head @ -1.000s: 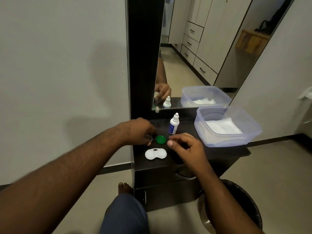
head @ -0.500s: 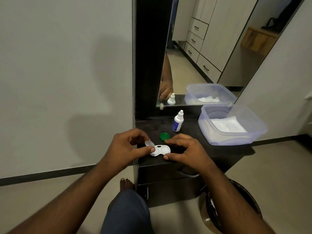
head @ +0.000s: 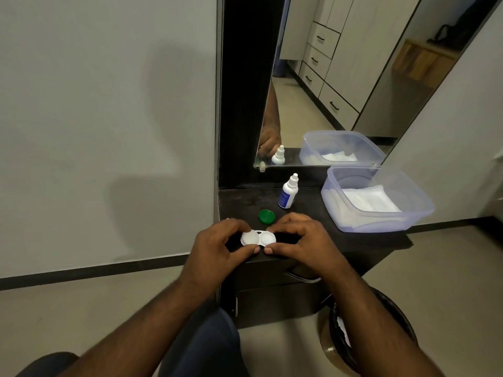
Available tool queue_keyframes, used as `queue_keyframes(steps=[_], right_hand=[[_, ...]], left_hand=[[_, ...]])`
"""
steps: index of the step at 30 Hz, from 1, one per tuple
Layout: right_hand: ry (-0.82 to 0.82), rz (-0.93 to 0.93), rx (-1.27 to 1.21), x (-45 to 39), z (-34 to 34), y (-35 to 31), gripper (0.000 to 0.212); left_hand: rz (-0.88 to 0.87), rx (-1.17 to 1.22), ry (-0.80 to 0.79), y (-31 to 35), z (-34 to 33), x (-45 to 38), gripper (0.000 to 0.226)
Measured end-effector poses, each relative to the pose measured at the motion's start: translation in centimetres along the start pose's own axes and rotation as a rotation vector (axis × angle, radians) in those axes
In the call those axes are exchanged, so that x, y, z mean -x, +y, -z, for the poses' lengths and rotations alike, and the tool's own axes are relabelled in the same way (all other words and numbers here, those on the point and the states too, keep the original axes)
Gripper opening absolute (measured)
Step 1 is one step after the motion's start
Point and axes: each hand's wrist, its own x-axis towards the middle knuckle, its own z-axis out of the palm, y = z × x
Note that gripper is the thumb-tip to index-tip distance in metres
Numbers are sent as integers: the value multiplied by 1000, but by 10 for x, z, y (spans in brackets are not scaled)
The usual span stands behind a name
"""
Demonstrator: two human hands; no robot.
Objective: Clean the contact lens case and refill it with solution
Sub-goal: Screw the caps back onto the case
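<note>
- Head view: the contact lens case (head: 260, 238), white with two wells, is located at the near left edge of the dark vanity top (head: 313, 213); it is held between both hands.
- The left hand (head: 217, 247) is curled around the left well; a white cap (head: 250, 238) is pinched on that well between thumb and fingers.
- The right hand (head: 302, 240) is curled at the right end of the case; that end is gripped between thumb and fingertips; the right well is seen uncovered.
- A green cap (head: 266, 216) is placed on the top just beyond the case, apart from it.
- The solution bottle (head: 287, 191) is stood upright farther back, near the mirror (head: 340, 77); its cap is fitted.
- A clear plastic container (head: 381, 197) holding white tissue is positioned at the far right.
</note>
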Motion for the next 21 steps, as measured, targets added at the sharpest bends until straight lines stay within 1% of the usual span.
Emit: queue_keyframes(steps=[4, 9, 12, 18, 21], right_hand=[[9, 12, 18, 0, 0, -1, 34], [0, 24, 21, -1, 0, 0, 33], [-1, 29, 27, 0, 0, 1, 33], [-5, 34, 16, 0, 0, 1, 32], [-1, 38, 18, 0, 0, 1, 33]], left_hand=[[-16, -50, 29, -3, -6, 2, 28], [11, -142, 59, -2, -9, 4, 28], [-5, -157, 19, -2, -8, 3, 25], [-46, -110, -126, 0, 7, -7, 25], [-29, -157, -122, 0, 4, -8, 25]])
